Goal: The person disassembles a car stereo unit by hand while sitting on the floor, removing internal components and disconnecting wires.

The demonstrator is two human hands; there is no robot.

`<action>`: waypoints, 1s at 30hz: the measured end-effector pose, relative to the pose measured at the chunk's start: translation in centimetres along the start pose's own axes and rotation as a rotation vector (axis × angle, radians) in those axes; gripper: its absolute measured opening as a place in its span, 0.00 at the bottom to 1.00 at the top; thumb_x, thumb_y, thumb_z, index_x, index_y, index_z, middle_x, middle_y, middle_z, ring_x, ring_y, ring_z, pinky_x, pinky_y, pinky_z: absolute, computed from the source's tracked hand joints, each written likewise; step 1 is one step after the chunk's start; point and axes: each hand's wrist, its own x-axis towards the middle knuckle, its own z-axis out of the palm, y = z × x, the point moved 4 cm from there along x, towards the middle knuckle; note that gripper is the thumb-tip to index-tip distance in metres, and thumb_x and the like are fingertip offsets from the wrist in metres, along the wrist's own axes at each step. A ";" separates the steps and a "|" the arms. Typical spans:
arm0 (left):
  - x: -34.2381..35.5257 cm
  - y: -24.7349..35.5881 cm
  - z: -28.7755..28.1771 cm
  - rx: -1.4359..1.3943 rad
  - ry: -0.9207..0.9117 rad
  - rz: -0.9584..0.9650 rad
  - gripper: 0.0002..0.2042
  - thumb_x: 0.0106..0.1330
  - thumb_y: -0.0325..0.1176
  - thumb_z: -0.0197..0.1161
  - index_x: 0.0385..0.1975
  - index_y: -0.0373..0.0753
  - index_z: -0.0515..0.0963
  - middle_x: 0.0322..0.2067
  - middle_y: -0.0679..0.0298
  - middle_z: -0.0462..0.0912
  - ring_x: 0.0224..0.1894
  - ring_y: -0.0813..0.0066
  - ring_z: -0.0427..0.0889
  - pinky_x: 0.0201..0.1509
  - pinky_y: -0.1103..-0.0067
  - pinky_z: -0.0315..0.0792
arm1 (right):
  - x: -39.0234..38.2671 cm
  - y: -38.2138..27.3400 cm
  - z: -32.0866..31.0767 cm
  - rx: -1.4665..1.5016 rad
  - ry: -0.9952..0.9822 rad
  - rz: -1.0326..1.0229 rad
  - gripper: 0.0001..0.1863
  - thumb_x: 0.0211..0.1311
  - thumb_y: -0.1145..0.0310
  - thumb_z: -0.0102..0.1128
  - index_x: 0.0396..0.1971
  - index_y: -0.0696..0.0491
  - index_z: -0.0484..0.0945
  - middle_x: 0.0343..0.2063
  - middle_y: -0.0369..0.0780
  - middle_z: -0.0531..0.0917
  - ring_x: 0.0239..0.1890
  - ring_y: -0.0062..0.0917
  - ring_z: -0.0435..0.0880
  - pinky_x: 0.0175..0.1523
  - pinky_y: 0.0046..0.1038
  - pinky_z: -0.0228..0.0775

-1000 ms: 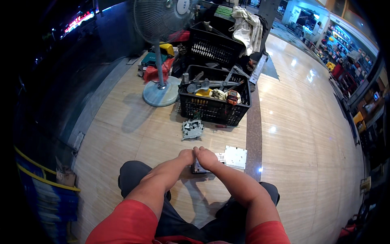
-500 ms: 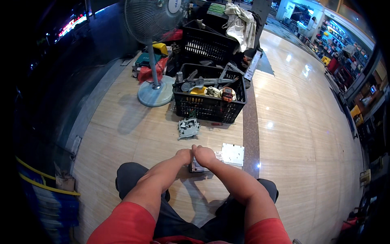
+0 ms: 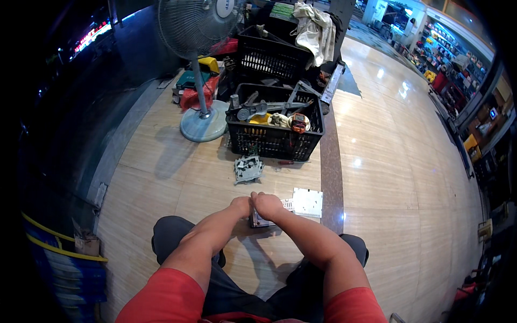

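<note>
A small boxy metal device (image 3: 262, 222) with a silvery top and dark side lies on the floor between my knees, largely covered by my hands. My left hand (image 3: 242, 205) is closed at its left edge. Against it, my right hand (image 3: 267, 205) curls over the top with bent fingers. Whatever sits in the fingers of both hands is hidden. Beside my right hand, a flat white metal plate (image 3: 308, 202) with small holes lies on the floor. Farther off is a grey metal frame (image 3: 248, 170) with cut-outs.
A black plastic crate (image 3: 274, 141) of metal parts and a multimeter (image 3: 298, 123) stands ahead, with a red-handled screwdriver (image 3: 287, 162) before it. Left of it is a pedestal fan (image 3: 203, 121). Behind stands another black crate (image 3: 269, 58) with a pale cloth (image 3: 315, 35).
The view has shifted slightly, so the surroundings sit a little farther left. Both hands stay together over the device, with hardly any visible movement.
</note>
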 end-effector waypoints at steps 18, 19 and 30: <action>-1.0 0.9 -1.2 0.044 -0.013 0.040 0.12 0.61 0.30 0.53 0.41 0.38 0.81 0.45 0.52 0.84 0.50 0.58 0.82 0.52 0.67 0.76 | -0.1 0.1 0.0 0.020 0.000 0.039 0.11 0.66 0.69 0.44 0.45 0.56 0.70 0.41 0.53 0.79 0.41 0.45 0.84 0.43 0.41 0.79; -1.0 1.0 -1.3 0.043 -0.015 0.041 0.12 0.61 0.30 0.53 0.41 0.38 0.81 0.45 0.52 0.84 0.50 0.58 0.82 0.52 0.67 0.76 | 0.0 0.1 -0.1 0.018 -0.006 0.041 0.12 0.66 0.69 0.44 0.45 0.56 0.70 0.41 0.53 0.79 0.42 0.45 0.84 0.43 0.41 0.78; -0.4 0.4 -0.6 0.007 -0.009 0.032 0.13 0.62 0.33 0.54 0.42 0.39 0.81 0.47 0.52 0.83 0.51 0.57 0.81 0.54 0.66 0.75 | 0.2 0.0 0.1 0.042 0.029 0.037 0.12 0.66 0.69 0.44 0.47 0.56 0.67 0.42 0.54 0.79 0.43 0.46 0.84 0.45 0.42 0.78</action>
